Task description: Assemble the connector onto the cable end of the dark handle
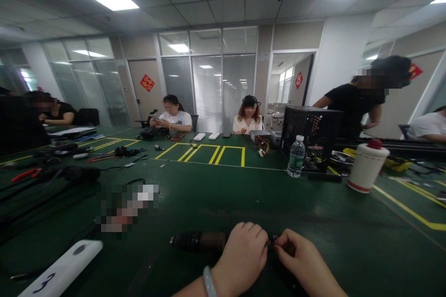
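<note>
A dark power drill [202, 242] lies on its side on the green table, its chuck pointing left and a small metal tip showing at the end. My left hand [242, 255], with a pale bangle at the wrist, is closed over the rear of the drill's body. Thumb and fingertips of my right hand [296, 253] are pinched together just right of it, at a small dark part with thin reddish wires [271, 242]. Exactly what those fingertips hold is too small to make out. My hands and the shadow hide most of the drill's back end.
A white power bank [64, 269] marked 3 lies at front left, near tangled black cables [66, 176] and red-handled pliers [26, 175]. Ahead to the right stand a water bottle [296, 158], an open computer case [308, 134] and a white bottle [367, 167]. Several people sit or stand around.
</note>
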{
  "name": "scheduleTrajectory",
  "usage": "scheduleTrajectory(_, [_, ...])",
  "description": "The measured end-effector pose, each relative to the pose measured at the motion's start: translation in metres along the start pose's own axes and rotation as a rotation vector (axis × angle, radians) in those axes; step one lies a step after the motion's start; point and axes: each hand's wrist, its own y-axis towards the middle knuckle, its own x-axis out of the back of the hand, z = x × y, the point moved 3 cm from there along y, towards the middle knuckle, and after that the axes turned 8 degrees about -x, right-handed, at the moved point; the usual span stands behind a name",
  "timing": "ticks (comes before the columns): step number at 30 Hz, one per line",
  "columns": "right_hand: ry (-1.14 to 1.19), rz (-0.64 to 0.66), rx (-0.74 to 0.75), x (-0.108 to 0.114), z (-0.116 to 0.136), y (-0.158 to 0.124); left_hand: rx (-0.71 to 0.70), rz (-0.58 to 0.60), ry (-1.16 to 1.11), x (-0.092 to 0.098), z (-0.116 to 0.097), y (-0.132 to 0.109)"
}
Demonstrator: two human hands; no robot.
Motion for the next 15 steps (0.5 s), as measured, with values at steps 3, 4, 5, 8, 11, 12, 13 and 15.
scheduleTrajectory(3, [0.023,-0.020,-0.012,0.0019,0.0003,-0.0006,-0.008,0.008,0.010,0.0009,-0.0022,0.0011])
scheduleTrajectory(4, [0.023,-0.026,-0.017,0.0026,-0.0003,-0.0007,-0.002,0.004,0.007,0.0007,-0.0020,0.0011])
scheduleTrajectory(5, [0.017,-0.032,-0.023,0.0033,-0.0012,-0.0006,0.006,-0.003,-0.002,0.0002,-0.0015,0.0010])
scheduleTrajectory(8, [-0.012,-0.031,-0.041,0.0040,-0.0044,0.0003,0.027,-0.036,-0.050,-0.0026,0.0016,0.0002])
scheduleTrajectory(11, [-0.015,0.001,-0.028,0.0022,-0.0051,0.0012,0.040,-0.060,-0.097,-0.0051,0.0047,-0.0007])
scheduleTrajectory(12, [-0.013,0.013,-0.018,0.0014,-0.0046,0.0012,0.044,-0.064,-0.111,-0.0053,0.0054,-0.0009])
scheduleTrajectory(13, [-0.011,0.023,-0.010,0.0006,-0.0039,0.0011,0.047,-0.067,-0.123,-0.0053,0.0059,-0.0009])
scheduleTrajectory(15, [-0.010,0.040,-0.005,-0.0005,-0.0029,0.0008,0.043,-0.069,-0.143,-0.0043,0.0063,-0.0008])
